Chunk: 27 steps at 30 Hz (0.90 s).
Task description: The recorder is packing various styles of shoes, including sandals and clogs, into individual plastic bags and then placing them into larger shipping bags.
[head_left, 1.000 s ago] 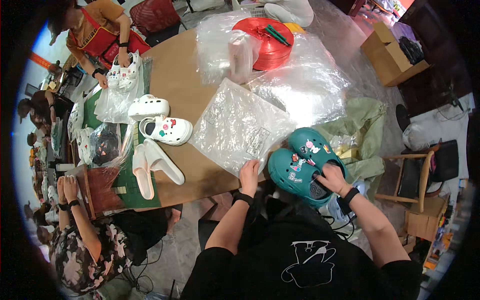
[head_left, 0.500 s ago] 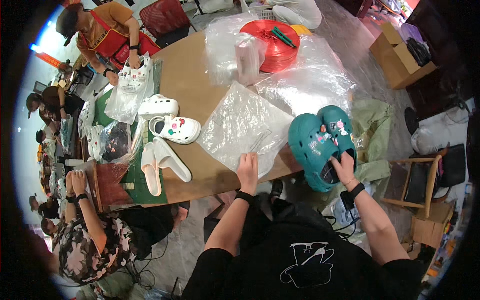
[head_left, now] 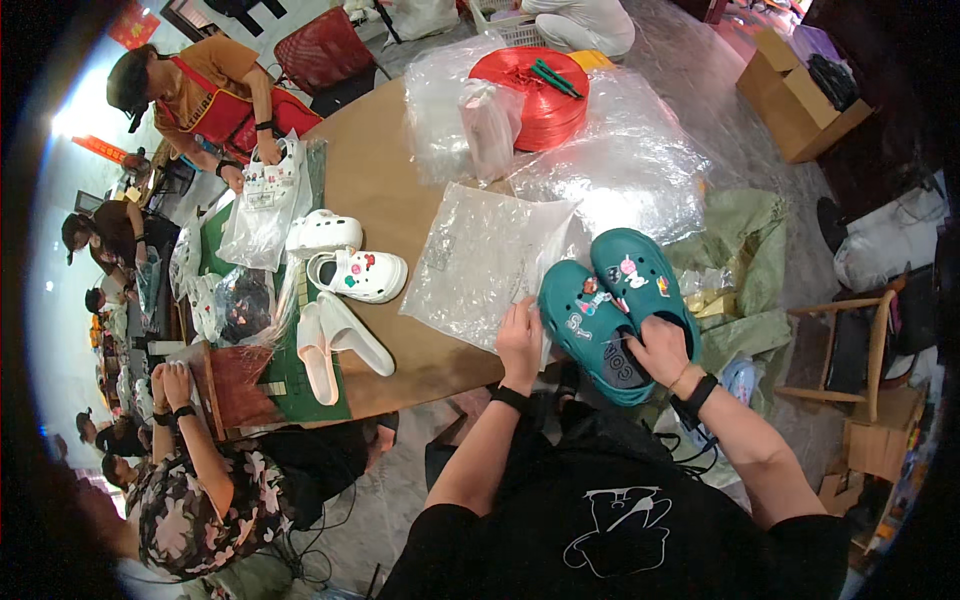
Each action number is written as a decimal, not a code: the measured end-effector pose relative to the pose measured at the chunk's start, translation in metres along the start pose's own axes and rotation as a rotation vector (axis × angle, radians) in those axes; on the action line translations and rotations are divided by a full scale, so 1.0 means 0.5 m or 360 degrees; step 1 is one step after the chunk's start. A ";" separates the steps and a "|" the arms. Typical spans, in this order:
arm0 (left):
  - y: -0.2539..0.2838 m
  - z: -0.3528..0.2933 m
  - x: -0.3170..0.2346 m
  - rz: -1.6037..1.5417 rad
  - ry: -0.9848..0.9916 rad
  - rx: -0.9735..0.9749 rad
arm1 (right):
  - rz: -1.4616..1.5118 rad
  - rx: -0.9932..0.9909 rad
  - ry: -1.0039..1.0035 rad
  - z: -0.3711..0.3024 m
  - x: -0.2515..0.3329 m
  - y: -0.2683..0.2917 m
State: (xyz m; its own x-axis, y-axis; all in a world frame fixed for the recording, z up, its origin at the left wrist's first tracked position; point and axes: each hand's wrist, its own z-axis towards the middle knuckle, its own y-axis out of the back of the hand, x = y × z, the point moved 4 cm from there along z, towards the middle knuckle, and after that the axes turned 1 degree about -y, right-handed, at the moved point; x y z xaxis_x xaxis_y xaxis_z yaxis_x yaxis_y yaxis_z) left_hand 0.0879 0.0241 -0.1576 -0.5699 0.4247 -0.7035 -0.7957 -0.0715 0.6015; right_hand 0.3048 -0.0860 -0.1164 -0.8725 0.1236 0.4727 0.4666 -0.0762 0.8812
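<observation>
A pair of dark green clogs [head_left: 640,275] with colourful charms hangs over the table's near right edge. My right hand [head_left: 662,355] grips the pair at the heel openings, its fingers partly hidden inside. Close to the left clog, my left hand [head_left: 519,345] is closed on the near edge of a clear plastic bag [head_left: 465,260]. The bag lies flat on the brown table [head_left: 370,180], and its right corner reaches behind the clogs' toes.
White clogs [head_left: 365,275] and pale slides [head_left: 350,335] sit left of the bag. A red twine roll [head_left: 540,95] rests on plastic sheets farther back. Across the table a person in a red apron [head_left: 225,115] handles bagged white clogs. A wooden chair [head_left: 840,350] stands right.
My right hand has brought the green clogs leftward, closer to my left hand and the bag. The bag's near edge has shifted slightly right with my left hand.
</observation>
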 end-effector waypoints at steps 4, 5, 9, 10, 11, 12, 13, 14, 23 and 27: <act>0.017 -0.011 0.038 -0.0299 0.0698 -0.0236 | -0.0105 0.0073 0.0183 0.004 0.038 0.005; 0.004 -0.013 0.041 -0.0201 0.0454 -0.0148 | -0.0055 0.0019 0.0134 0.003 0.039 0.005; 0.010 -0.003 0.051 -0.0377 0.0549 -0.0275 | 0.0001 -0.0019 0.0145 0.003 0.035 0.004; 0.016 0.002 0.040 -0.0376 0.0543 -0.0255 | 0.0001 -0.0003 0.0158 -0.003 0.030 -0.001; 0.012 0.009 0.032 -0.0357 0.0563 -0.0034 | -0.0060 0.0039 0.0171 0.004 0.023 -0.012; 0.010 0.016 0.029 -0.0333 0.0576 0.0174 | -0.0053 0.0028 0.0164 0.013 0.021 -0.016; 0.024 0.019 0.024 -0.0310 0.0306 -0.0073 | -0.0124 0.0064 0.0107 0.020 0.016 -0.021; 0.026 0.021 0.026 -0.0309 0.0294 -0.0066 | -0.0195 0.0101 0.0049 0.027 0.010 -0.028; 0.013 -0.010 0.058 -0.0154 0.0448 0.0059 | -0.0116 -0.0015 -0.0099 -0.006 -0.013 -0.026; -0.008 -0.005 0.033 -0.0294 0.0444 0.0112 | -0.0037 0.0016 -0.0026 -0.007 0.008 -0.031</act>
State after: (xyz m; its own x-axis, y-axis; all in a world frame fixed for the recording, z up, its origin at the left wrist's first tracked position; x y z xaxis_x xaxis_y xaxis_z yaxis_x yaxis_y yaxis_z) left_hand 0.0813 0.0290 -0.1728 -0.4593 0.1610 -0.8736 -0.8801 0.0503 0.4720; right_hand 0.2937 -0.0878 -0.1283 -0.8807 0.1414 0.4521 0.4478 -0.0629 0.8919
